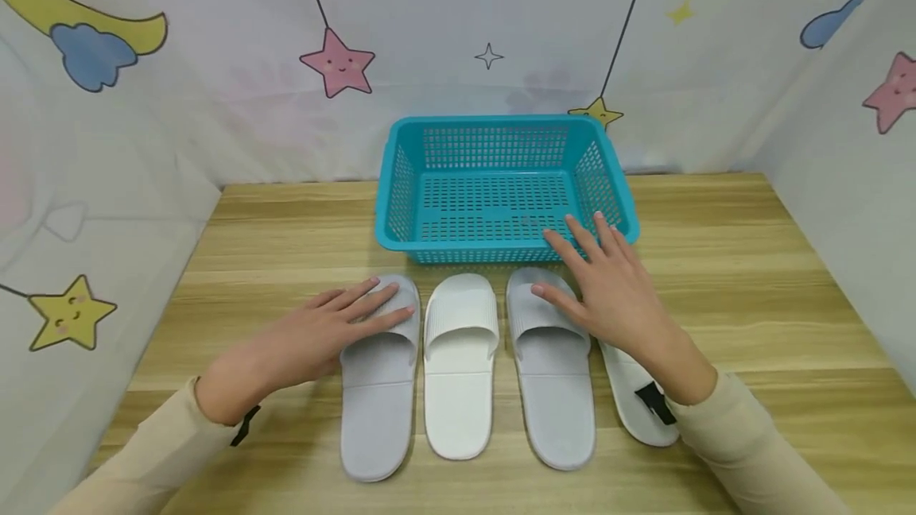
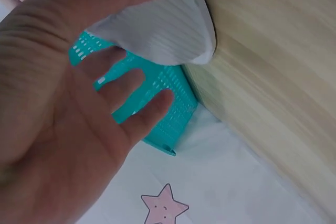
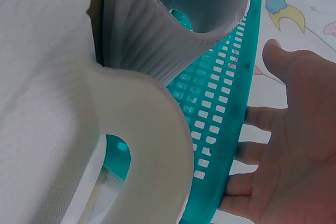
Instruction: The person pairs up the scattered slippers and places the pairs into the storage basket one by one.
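Two grey and two white slippers lie side by side, toes toward a blue-green basket (image 1: 468, 246). My left hand (image 1: 308, 336) reaches over the strap of the left grey slipper (image 1: 375, 427), its fingers spread and straight. Beside that slipper is a white slipper (image 1: 459, 412), then the other grey slipper (image 1: 558, 427). My right hand (image 1: 608, 292) hovers, fingers spread, above the two right-hand slippers, with its fingertips overlapping the basket's front rim. It hides the strap of the far-right white slipper (image 1: 630, 400). In the right wrist view, that hand's palm (image 3: 310, 145) holds nothing.
The basket stands at the back of the wooden table (image 1: 286, 237), against a white cloth backdrop (image 1: 444, 14) printed with stars and moons. Cloth also hangs on both sides. A black strap (image 1: 654, 404) shows at the right wrist.
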Motion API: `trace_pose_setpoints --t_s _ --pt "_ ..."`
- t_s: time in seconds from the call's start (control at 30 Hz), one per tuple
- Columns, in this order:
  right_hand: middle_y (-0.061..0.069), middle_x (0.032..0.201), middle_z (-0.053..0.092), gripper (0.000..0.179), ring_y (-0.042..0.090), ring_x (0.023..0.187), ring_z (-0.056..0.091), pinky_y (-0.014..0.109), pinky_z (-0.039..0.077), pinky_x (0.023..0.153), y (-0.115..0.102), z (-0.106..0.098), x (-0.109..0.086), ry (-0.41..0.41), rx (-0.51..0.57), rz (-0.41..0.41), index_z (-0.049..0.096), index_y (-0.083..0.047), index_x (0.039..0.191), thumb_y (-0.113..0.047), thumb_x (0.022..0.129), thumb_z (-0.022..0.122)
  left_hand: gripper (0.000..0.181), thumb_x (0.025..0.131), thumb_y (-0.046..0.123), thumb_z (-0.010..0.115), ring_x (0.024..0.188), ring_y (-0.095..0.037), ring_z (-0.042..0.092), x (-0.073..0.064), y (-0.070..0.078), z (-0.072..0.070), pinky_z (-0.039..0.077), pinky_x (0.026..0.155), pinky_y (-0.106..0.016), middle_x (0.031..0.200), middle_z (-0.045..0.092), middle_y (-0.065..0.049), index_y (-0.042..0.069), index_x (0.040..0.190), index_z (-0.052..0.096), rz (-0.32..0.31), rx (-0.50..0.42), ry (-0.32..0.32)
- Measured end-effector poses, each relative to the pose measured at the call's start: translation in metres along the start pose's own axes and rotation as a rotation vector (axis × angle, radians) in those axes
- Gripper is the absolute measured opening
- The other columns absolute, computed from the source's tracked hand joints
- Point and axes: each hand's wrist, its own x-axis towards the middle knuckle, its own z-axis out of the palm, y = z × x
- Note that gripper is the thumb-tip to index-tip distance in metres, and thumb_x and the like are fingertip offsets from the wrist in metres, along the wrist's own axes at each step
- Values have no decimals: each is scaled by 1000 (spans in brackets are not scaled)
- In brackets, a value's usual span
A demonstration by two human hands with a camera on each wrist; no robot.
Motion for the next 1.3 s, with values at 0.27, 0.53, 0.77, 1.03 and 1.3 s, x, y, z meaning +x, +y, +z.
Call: trace_pose_setpoints --t_s 0.27,0.53,0.77,1.03,1.3 --pt "24 171 29 79 56 158 12 66 14 127 -1 3 -3 -13 6 4 40 -16 165 -58 102 63 102 78 -16 83 150 -42 45 0 4 5 51 103 -63 167 42 -17 23 163 43 -19 -22 8" --pt "26 170 30 79 57 158 11 67 14 127 0 7 -4 -7 4 -5 40 -15 165 -57 102 64 103 73 -9 92 147 -44 48 -6 5 -3 50 106 -63 164 45 -20 19 161 46 -31 -87 -30" --pt "26 170 30 78 56 159 11 66 13 128 0 4 1 5 -2 -4 40 -15 165 -57 102 63 105 70 8 99 143 -43 53 -14 -1 -13 50 105 -63 162 47 -21 15 160 46 -31 -132 -4" --pt "27 169 32 78 58 157 14 66 14 128 1 5 2 17 -16 -4 41 -14 164 -57 102 63 102 75 22 99 141 -42 54 -14 -3 -20 50 106 -64 160 49 -19 16 161 45 -52 -162 0" --pt "27 169 32 79 58 158 12 66 13 127 -1 6 1 4 -20 -3 40 -14 165 -57 102 63 101 76 28 98 145 -43 50 -17 1 -25 50 106 -63 161 48 -19 15 161 44 -73 -195 14"
